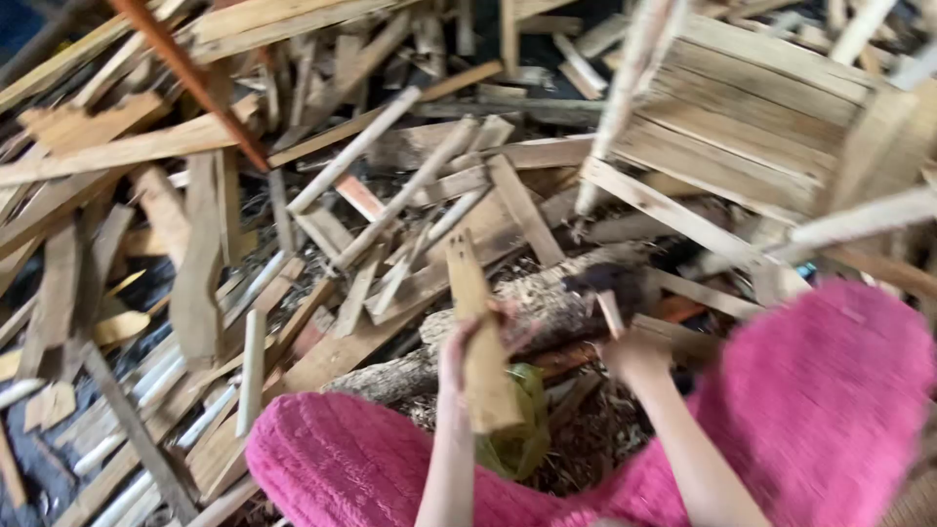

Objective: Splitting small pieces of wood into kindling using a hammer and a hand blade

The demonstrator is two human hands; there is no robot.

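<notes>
Log (527,312) lies center, near the person. Left hand (459,356) holds plank (478,342) upright in front of log. Right hand (634,356) sits right of plank, on log. Scrap pile (195,244) spreads left and far. Crate (752,127) far right.

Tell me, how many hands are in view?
2. The left hand grips an upright wooden slat at center; the right hand holds a small wooden stick just right of it. No others visible.

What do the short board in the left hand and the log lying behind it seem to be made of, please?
The short board, gripped by the left hand, looks like raw, unfinished wood: pale tan, rough-sawn, with a splintered top. The log seems to be natural timber with grey, crusty bark, though motion blur softens its surface.
</notes>
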